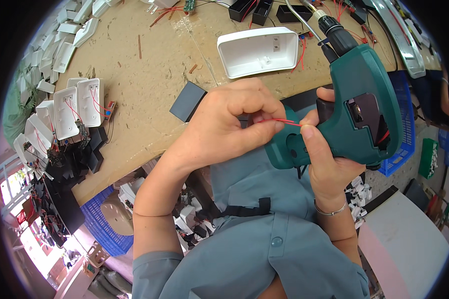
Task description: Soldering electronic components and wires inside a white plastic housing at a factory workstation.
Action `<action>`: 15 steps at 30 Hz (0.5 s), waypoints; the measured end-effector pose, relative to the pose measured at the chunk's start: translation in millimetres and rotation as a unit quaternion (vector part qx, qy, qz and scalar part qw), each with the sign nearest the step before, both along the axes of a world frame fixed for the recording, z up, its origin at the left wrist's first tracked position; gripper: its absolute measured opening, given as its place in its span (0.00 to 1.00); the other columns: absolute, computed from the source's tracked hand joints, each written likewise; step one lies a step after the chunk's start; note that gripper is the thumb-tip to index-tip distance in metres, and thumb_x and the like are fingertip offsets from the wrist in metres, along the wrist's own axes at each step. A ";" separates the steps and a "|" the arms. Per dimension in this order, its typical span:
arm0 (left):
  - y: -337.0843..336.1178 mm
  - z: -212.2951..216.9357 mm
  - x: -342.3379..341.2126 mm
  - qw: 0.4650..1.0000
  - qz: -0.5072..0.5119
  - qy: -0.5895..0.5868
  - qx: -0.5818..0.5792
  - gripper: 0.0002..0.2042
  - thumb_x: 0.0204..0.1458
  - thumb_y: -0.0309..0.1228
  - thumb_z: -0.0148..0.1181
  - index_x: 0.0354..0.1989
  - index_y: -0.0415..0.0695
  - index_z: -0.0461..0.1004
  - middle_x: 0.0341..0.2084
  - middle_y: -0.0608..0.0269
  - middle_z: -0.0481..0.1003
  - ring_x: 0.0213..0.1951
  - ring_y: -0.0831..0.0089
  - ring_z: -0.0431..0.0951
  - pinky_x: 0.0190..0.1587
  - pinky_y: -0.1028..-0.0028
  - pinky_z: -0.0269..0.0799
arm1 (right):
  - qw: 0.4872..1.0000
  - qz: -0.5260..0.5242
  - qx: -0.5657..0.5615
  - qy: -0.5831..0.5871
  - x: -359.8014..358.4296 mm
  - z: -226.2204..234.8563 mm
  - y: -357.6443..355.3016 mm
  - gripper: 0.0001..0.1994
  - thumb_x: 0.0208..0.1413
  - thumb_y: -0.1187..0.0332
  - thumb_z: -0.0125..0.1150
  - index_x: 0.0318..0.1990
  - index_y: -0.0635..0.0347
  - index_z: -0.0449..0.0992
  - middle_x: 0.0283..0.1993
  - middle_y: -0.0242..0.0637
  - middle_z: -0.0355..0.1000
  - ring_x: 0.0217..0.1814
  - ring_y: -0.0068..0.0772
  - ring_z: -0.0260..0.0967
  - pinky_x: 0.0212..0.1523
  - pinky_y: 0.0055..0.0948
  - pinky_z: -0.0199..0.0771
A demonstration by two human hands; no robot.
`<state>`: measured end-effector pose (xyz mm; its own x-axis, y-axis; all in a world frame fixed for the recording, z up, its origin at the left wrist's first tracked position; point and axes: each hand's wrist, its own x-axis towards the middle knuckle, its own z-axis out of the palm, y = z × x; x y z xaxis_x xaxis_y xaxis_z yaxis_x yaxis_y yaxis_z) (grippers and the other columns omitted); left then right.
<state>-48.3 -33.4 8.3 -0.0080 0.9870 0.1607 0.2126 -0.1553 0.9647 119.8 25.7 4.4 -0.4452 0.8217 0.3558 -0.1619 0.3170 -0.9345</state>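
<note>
Two thin red wires (287,121) stretch between my hands above my lap. At their left end the thumb and fingers of my left hand (232,117) are pinched round them. My right hand (329,154) is wrapped round the grip of a green soldering gun (369,79), and its thumb and a finger press on the other end of the wires. The gun's metal tip points up toward the far side of the table. Beyond my hands lies an open white plastic housing (258,52). A flat black piece (187,101) rests just left of my left hand.
Several white housings with red wires (65,112) stand at the table's left edge, with more white parts (77,35) heaped behind. Black boxes (242,9) lie at the far edge. A blue crate (401,149) is at the right, another blue crate (102,219) below left.
</note>
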 end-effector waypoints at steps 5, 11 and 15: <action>0.3 5.6 4.4 0.999 0.022 0.030 0.020 0.04 0.41 0.17 0.59 0.26 0.38 0.75 0.22 0.65 0.70 0.20 0.81 0.68 0.20 0.83 0.60 | 1.000 0.021 0.011 -0.004 1.6 1.5 0.6 0.26 0.39 0.86 0.55 0.50 0.70 0.57 0.45 0.52 0.64 0.30 0.26 0.68 0.28 0.21 0.70; 5.5 3.3 3.1 0.952 0.216 0.180 0.120 0.04 0.37 0.21 0.61 0.24 0.43 0.75 0.16 0.65 0.67 0.19 0.74 0.69 0.21 0.76 0.63 | 0.998 -0.060 -0.025 0.004 9.1 11.8 -3.1 0.27 0.41 0.83 0.53 0.53 0.71 0.54 0.47 0.55 0.64 0.32 0.27 0.67 0.29 0.22 0.70; 10.3 -1.1 2.9 0.885 0.287 0.328 0.161 0.04 0.36 0.23 0.62 0.23 0.43 0.75 0.20 0.66 0.69 0.24 0.74 0.68 0.30 0.76 0.59 | 0.996 -0.062 -0.042 -0.046 49.4 16.8 -5.9 0.26 0.42 0.78 0.54 0.52 0.72 0.56 0.47 0.55 0.64 0.29 0.27 0.65 0.30 0.23 0.69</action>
<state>-45.4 -23.1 7.2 -0.2948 0.7526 0.5888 0.8443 -0.0835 0.5294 169.2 19.8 21.2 -0.3661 0.8977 0.2453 -0.0378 0.2490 -0.9678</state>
